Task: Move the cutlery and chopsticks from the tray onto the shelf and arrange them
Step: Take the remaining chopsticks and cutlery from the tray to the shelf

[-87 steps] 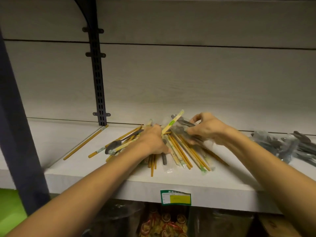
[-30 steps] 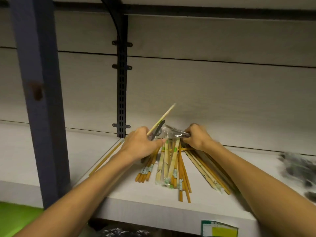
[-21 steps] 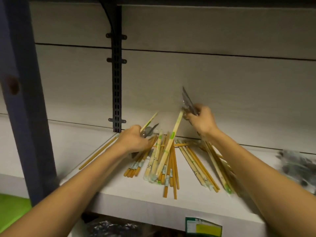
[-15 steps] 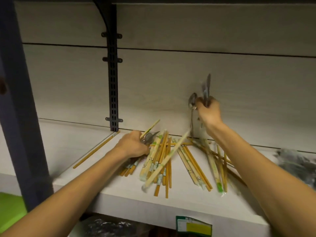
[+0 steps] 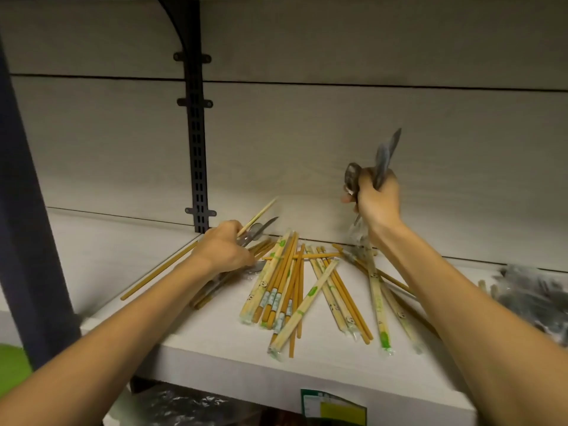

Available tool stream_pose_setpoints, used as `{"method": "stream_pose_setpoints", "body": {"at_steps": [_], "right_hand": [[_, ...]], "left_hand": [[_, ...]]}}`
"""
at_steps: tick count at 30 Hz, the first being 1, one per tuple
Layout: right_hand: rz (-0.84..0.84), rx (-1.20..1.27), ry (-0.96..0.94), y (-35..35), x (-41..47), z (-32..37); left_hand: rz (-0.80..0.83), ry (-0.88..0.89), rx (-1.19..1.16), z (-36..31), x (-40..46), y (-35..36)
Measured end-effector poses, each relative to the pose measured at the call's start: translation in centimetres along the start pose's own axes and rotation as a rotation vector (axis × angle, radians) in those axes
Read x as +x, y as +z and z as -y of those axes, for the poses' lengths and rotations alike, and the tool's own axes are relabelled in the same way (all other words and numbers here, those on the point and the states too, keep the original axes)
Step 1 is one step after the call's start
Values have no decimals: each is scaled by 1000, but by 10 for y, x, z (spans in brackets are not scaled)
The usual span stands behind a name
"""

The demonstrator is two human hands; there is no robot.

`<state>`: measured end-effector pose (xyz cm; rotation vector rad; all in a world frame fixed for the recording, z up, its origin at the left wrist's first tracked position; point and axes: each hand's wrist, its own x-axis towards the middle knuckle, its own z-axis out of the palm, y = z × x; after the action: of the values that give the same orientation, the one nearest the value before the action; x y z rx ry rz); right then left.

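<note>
Several wrapped wooden chopsticks (image 5: pixel 285 284) lie fanned out in a loose pile on the white shelf (image 5: pixel 215 342). My left hand (image 5: pixel 224 247) rests at the pile's left edge and grips a metal utensil together with a chopstick (image 5: pixel 258 230), both pointing up to the right. My right hand (image 5: pixel 376 198) is raised above the pile near the back wall and grips a bunch of wrapped metal cutlery (image 5: pixel 384 158), with a spoon bowl showing at its left and clear wrapping hanging below. One bare chopstick (image 5: pixel 153 272) lies apart on the left.
A heap of plastic-wrapped dark cutlery (image 5: pixel 534 296) sits at the shelf's right edge. A black slotted bracket (image 5: pixel 196 133) runs up the back wall. A dark blue upright post (image 5: pixel 27 241) stands at the left. A price label (image 5: pixel 333 408) hangs on the shelf front.
My right hand pulled the wrapped cutlery out of the chopstick pile and lifted it up toward the back wall. The chopsticks shifted and spread. My left hand stayed at the pile's left edge.
</note>
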<state>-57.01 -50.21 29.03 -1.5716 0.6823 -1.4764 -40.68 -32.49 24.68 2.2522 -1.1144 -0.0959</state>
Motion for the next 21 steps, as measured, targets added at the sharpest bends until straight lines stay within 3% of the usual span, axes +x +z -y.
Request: {"method": "stream_pose_setpoints", "body": {"at_steps": [8,16,21], "right_hand": [[145,-55,-20,4,-19,6],[179,-64,120,6,-34,18],[225,-155,110,10,-48,23]], "left_hand": [[131,117,62,7,-8,1],[-1,85,-200,5,-9,-5],[-112,80,-254,21,-10,-19]]}}
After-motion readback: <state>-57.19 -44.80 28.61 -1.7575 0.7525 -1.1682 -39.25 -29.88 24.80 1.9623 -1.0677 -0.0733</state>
